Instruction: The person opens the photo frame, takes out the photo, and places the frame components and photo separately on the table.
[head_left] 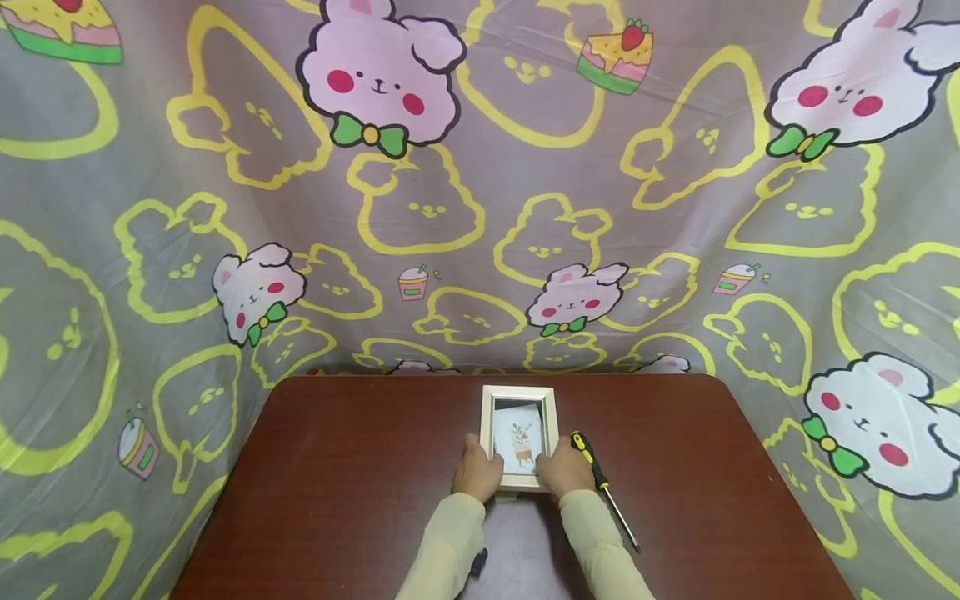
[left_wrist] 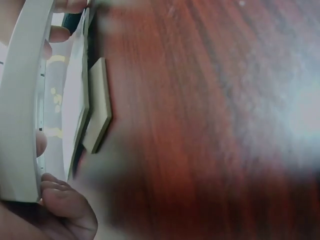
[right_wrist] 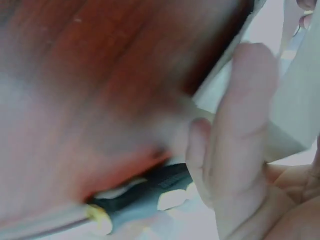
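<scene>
A cream picture frame (head_left: 519, 392) is gripped by its lower corners, with my left hand (head_left: 477, 471) on one side and my right hand (head_left: 566, 468) on the other. Through its opening shows a white card (head_left: 517, 429) with a potted plant drawn on it, tilted slightly against the rim. In the left wrist view, the frame is raised apart from a thin pale panel (left_wrist: 77, 100) under it. A beige flat piece (left_wrist: 100, 107) sticks out beneath that panel, just over the table. Fingers (right_wrist: 247, 110) of my right hand run along the frame's edge in the right wrist view.
A screwdriver (head_left: 590, 458) with a black and yellow handle lies right of my right hand, its shaft pointing toward me. The table (head_left: 360, 467) is dark red-brown wood with rounded far corners. A patterned cloth (head_left: 450, 208) hangs behind and at both sides.
</scene>
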